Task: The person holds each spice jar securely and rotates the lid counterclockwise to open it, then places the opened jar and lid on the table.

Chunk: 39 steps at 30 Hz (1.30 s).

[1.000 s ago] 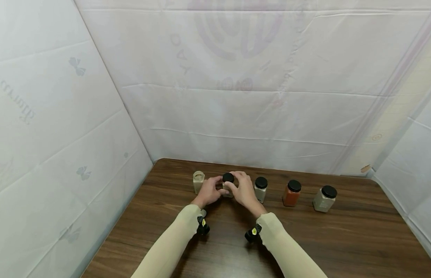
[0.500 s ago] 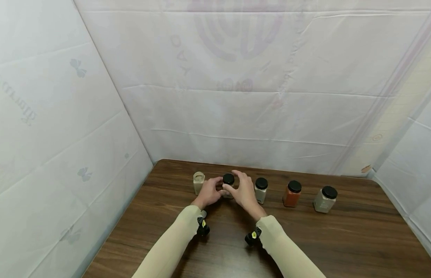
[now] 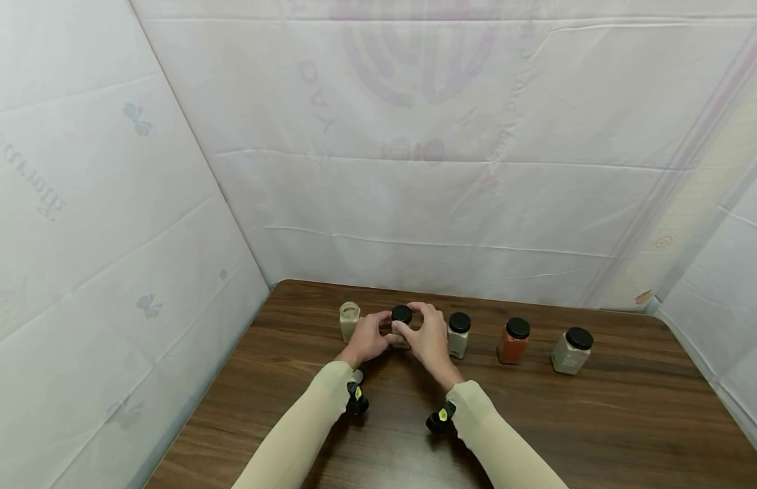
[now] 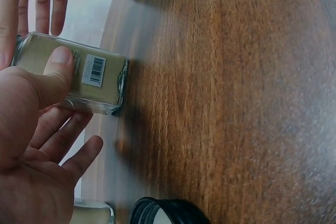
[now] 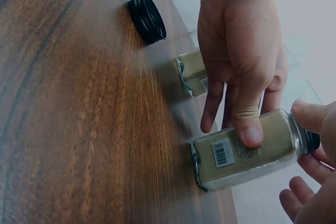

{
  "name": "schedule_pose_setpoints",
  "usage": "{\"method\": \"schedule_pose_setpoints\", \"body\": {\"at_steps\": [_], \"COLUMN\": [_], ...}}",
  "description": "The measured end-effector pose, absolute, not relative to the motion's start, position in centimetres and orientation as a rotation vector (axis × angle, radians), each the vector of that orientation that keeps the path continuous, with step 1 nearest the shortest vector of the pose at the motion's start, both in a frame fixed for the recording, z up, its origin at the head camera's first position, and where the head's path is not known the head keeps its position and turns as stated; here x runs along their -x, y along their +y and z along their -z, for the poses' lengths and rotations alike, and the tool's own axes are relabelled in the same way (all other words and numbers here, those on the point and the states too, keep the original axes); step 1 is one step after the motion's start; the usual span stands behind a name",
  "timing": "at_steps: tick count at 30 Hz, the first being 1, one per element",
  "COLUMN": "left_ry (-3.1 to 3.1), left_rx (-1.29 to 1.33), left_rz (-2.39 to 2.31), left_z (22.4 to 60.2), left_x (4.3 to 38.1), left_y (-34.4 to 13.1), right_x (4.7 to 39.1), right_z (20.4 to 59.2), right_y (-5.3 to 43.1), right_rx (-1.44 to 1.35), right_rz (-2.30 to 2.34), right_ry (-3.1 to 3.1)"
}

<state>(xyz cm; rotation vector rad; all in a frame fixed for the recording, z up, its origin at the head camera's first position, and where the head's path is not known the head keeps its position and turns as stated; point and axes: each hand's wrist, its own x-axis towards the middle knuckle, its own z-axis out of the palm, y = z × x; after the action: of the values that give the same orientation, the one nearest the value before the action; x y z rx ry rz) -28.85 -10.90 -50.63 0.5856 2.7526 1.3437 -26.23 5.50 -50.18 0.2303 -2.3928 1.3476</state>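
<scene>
A square glass spice jar [image 4: 100, 74] with tan powder, a barcode label and a black lid [image 3: 401, 314] stands on the table. Around its body my left hand [image 3: 367, 337] grips, thumb flat beside the barcode. My right hand [image 3: 428, 337] pinches the lid from the other side, its thumb at the jar's neck in the right wrist view. To the left is a lidless jar [image 3: 349, 324] of similar powder, partly behind my left hand. A loose black screw lid [image 5: 147, 19] lies on the table near my left wrist.
To the right stand a black-lidded jar of pale powder [image 3: 458, 343], one of orange-red powder [image 3: 511, 348] and another pale one [image 3: 569, 358]. The brown wooden table [image 3: 635, 407] meets white cloth walls [image 3: 415, 204] at the back and left.
My right fingers spread from the lid half a second ago, and now they are closed in on it again. My left hand and the jar have stayed put.
</scene>
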Motion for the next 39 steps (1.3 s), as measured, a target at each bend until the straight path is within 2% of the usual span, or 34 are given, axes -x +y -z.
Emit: {"method": "schedule_pose_setpoints", "body": {"at_steps": [20,39], "left_ry": [2.76,2.767], "left_rx": [-0.583,-0.602], "left_rz": [-1.32,-1.327], "left_z": [50.81,50.93], "left_x": [28.91,29.06], "left_y": [-10.97,-10.94], "right_x": [26.32,26.36], "right_z": [50.08,50.5], "right_y": [6.41,5.53], "right_rx": [-0.408,-0.215], "right_rz": [-1.342,-1.437], "right_ry": [-2.508,-2.376]}}
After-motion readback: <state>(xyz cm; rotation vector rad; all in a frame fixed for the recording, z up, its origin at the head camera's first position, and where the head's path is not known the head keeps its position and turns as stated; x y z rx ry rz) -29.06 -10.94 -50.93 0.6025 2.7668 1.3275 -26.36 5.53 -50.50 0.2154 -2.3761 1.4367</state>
